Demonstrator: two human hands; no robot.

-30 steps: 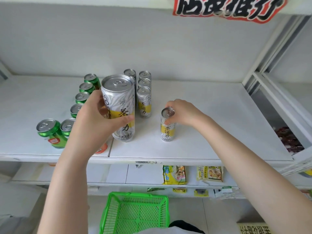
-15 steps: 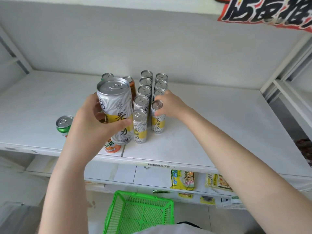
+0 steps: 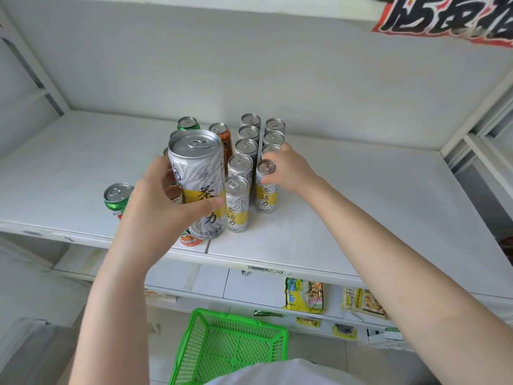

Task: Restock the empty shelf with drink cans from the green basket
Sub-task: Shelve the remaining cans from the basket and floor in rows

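Observation:
My left hand grips a silver-and-yellow tea can, held up in front of the white shelf. My right hand holds the top of another silver-and-yellow can that stands on the shelf at the front of the right row. Two rows of the same cans stand behind it. Green cans and orange cans stand to the left, partly hidden by my left hand. The green basket sits on the floor below.
Bare shelf surface lies to the right of the can rows and at far left. A lower shelf holds yellow snack packets. A red and black sign hangs at top right. Shelf uprights stand on the right.
My right hand slid its can back and left into line with the right row. The view shifted left, and my left hand kept the raised can.

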